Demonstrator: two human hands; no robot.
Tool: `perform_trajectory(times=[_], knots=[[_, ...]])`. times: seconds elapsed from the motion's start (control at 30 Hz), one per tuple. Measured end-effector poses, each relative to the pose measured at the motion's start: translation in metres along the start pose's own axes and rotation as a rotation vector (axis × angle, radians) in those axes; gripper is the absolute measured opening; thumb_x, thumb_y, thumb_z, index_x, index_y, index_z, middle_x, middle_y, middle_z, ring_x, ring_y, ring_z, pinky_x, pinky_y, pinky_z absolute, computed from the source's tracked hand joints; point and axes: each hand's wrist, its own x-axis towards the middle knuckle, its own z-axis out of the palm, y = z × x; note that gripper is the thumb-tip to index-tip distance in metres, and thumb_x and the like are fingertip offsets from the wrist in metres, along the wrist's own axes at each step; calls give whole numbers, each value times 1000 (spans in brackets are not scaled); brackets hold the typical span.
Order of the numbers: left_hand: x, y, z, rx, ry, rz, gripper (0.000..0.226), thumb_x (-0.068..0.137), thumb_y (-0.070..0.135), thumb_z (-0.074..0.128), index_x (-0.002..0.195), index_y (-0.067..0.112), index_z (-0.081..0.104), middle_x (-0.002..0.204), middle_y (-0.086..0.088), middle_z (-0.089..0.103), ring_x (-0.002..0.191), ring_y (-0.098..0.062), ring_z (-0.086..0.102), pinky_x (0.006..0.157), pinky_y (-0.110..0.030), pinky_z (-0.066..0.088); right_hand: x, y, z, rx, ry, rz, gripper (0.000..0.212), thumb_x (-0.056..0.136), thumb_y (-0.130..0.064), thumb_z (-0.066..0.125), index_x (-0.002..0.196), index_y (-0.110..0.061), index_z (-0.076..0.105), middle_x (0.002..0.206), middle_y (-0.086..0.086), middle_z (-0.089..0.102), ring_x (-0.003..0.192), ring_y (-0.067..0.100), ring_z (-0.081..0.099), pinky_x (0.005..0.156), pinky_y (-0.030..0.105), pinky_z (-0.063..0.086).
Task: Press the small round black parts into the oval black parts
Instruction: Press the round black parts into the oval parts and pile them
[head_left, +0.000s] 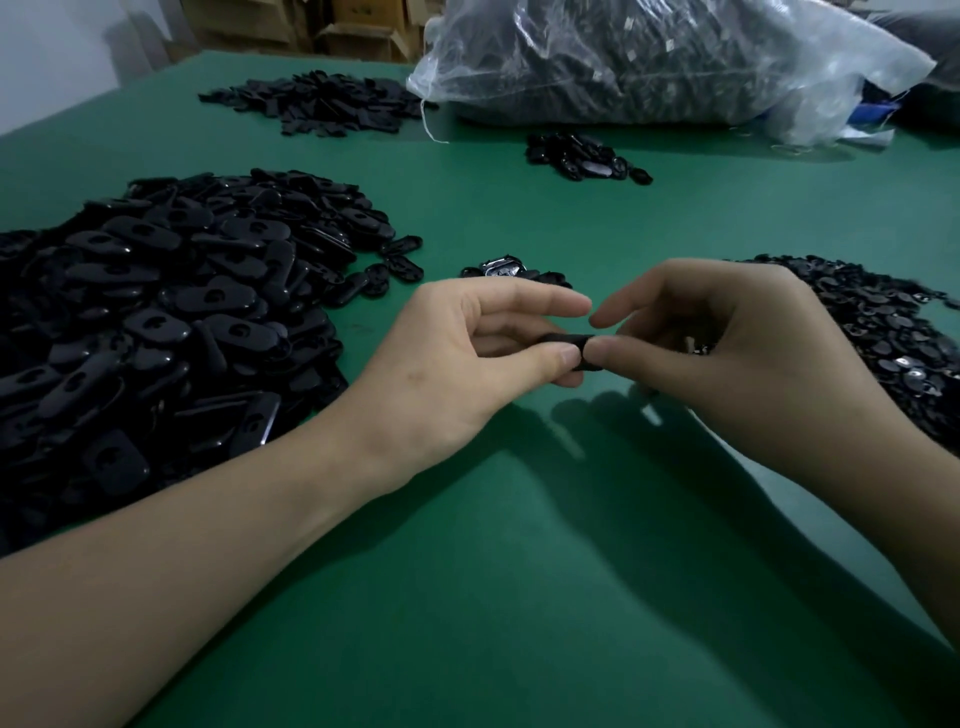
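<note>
Above the middle of the green table (519, 519) both hands meet on one black oval part (569, 344). My left hand (467, 358) pinches its left end between thumb and curled fingers. My right hand (727, 353) pinches its right end, thumb tip against it, index finger raised above. Fingers hide most of the part, and I cannot see a small round part in it. A big heap of oval black parts (156, 322) lies at the left. A heap of small round black parts (883, 332) lies at the right, partly behind my right hand.
A few loose black parts (498, 271) lie just beyond my hands. A small pile of black parts (582, 156) sits farther back, another flat pile (322, 101) at the far left, a clear plastic bag (649, 57) of dark parts behind. Cardboard boxes (358, 26) stand past the table.
</note>
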Motion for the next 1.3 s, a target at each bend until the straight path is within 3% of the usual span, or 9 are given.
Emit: perform_trajectory(times=[0.07,0.2,0.27,0.6,0.77,0.93,1.3], knots=[[0,1,2,-34,43,32,28,91,-2,73,113,13,74,94,-2,81,86,-17,79,77,-15,56,-1,-1,2,190,-17,85,19,82,-40,77,94,-25,74,75,0,76,60,18,69,62,32,57],[0,1,3,-11,138,94,29,90,1,76,112,19,74,96,3,80,86,-15,79,80,-19,58,-6,-6,17,594,-47,273,19,88,-20,73,103,-9,70,74,9,74,55,17,60,54,23,50],[-1,1,3,32,162,111,30,89,6,77,113,22,74,99,3,79,85,-13,79,84,-23,59,-7,-8,25,683,-36,314,18,87,-16,74,101,-5,69,73,11,71,53,17,56,53,23,48],[-3,1,8,213,161,156,19,89,8,79,102,21,78,91,9,80,86,-4,77,83,-19,59,-9,-13,25,542,88,158,6,89,-4,74,91,-8,71,74,6,74,59,15,66,60,23,54],[-5,5,7,263,215,246,25,87,7,80,94,30,76,89,13,79,83,-1,76,81,-16,58,-9,-15,30,783,48,264,11,87,-2,72,91,-13,70,77,10,68,62,14,60,66,26,53],[-7,7,9,320,271,303,27,84,7,80,93,31,74,90,16,78,81,1,75,78,-13,57,-10,-18,35,1014,-40,348,19,73,-12,73,90,-18,69,78,4,65,64,13,56,65,23,48],[-10,11,11,448,325,393,21,84,4,81,97,21,76,90,18,75,82,3,73,80,-10,55,-10,-21,34,1115,-91,379,20,75,-10,70,94,-16,67,82,5,63,63,12,56,69,25,47]])
